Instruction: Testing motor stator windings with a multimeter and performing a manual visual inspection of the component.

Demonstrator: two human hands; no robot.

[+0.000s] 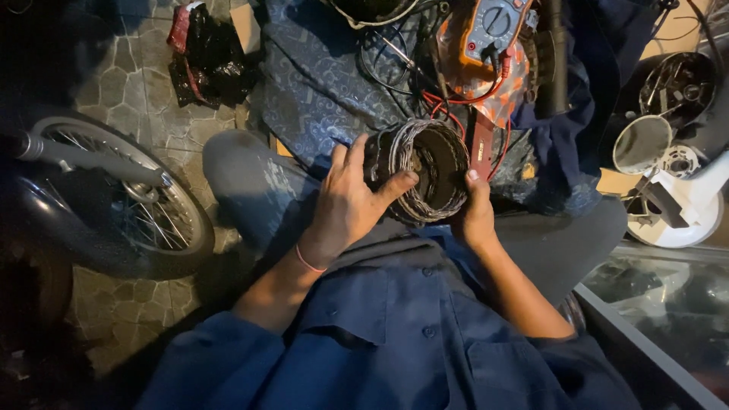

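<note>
1. A grey stone-paved floor shows at upper left of the frame, a spoked wheel at left.
2. An orange multimeter lies at top centre on blue patterned cloth.
3. At centre, the left hand wraps the round wire-wound motor stator, fingers curled on it.
4. The right hand grips its right rim, thumb up.

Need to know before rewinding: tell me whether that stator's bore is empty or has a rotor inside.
Empty, apparently: the motor stator shows an open, dark hollow bore, with nothing inside.
</note>
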